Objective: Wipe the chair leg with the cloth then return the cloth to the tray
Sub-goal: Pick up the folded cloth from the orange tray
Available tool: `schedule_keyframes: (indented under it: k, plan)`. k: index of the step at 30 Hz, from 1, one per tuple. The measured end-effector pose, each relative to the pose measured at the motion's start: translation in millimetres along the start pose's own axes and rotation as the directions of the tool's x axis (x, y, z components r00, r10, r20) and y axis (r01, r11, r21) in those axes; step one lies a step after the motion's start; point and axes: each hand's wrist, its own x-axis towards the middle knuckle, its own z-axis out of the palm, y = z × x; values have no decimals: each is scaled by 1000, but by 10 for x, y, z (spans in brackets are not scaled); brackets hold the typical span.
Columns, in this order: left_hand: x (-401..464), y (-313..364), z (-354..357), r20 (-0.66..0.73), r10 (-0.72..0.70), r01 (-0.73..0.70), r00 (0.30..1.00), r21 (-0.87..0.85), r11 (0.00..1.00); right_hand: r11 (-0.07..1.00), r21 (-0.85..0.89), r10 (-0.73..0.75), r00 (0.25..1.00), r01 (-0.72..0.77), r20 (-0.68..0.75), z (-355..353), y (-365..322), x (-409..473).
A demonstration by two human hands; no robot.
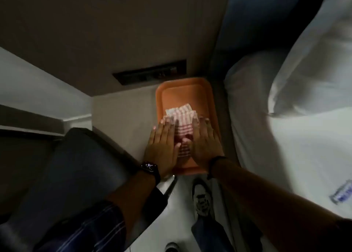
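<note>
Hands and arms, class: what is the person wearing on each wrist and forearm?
The left hand has a dark watch with a black strap at the wrist, and a dark striped sleeve further up. The right hand has a thin dark band at the wrist; its forearm is bare.

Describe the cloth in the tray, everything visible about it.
The cloth is a pale fabric with pinkish-red stripes, folded into a rough rectangle with slightly uneven layers at its far edge. It lies flat inside the orange tray, toward the near half. Both hands rest on it, palms down: the left hand covers its left side and the right hand its right side, leaving a striped strip showing between them. Dim light hides finer detail.
</note>
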Motion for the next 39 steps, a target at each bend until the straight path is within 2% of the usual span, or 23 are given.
schedule_keyframes:
  k: [4,7,8,10,12,14,15,17,19,20,23,24,27,28,30,32,35,39]
  plan:
    - [240,-159,517,79,-57,49,995,99,994,999,-32,-16,1000,16,10,411,115,417]
    - [305,-182,744,113,-69,59,991,94,994,997,-73,3,1000,-4,-13,614,115,568]
    - [316,-181,784,110,-66,55,992,95,994,999,-52,7,999,-10,-43,621,90,582]
    - [327,-185,802,137,-84,74,987,74,995,988,150,51,991,-32,-121,650,14,606]
    - [311,-170,756,142,-77,71,987,50,996,879,464,204,967,-111,-156,594,-103,580]
    - [284,-173,658,191,-46,40,980,36,999,706,678,332,942,-206,-59,456,-215,552]
    - [258,-172,575,219,-26,31,975,-23,999,614,755,353,936,-230,-3,387,-272,520]
    - [149,-106,300,250,-35,93,968,-226,970,495,843,365,931,-209,16,237,-390,369]
    - [-21,2,-24,192,-8,87,981,-408,909,437,889,352,936,-135,-31,90,-491,100]
    - [-139,57,-200,140,23,42,990,-446,894,400,912,346,936,-86,-63,22,-522,-88]
    - [-548,166,-640,59,150,-110,987,-434,894,156,987,344,936,21,-75,-211,-610,-728]
    - [-704,202,-745,63,187,-143,980,-426,893,145,987,337,934,72,-118,-266,-637,-964]
    - [-1241,391,-950,57,295,-243,954,-429,870,320,927,356,882,195,-308,-356,-799,-1703]
    - [-1397,459,-953,33,350,-305,936,-421,855,332,915,348,872,230,-345,-307,-850,-1883]
    - [-1750,577,-898,4,451,-416,893,-377,828,271,917,316,873,292,-371,-94,-922,-2240]
    - [-2131,561,-768,30,464,-440,885,-271,856,254,925,324,876,283,-357,186,-926,-2570]
    - [-2683,287,-601,150,402,-415,903,63,908,169,954,360,886,246,-292,606,-946,-3037]
    - [-3470,-275,-500,270,264,-357,926,394,847,52,984,402,898,173,-179,1403,-1068,-3666]
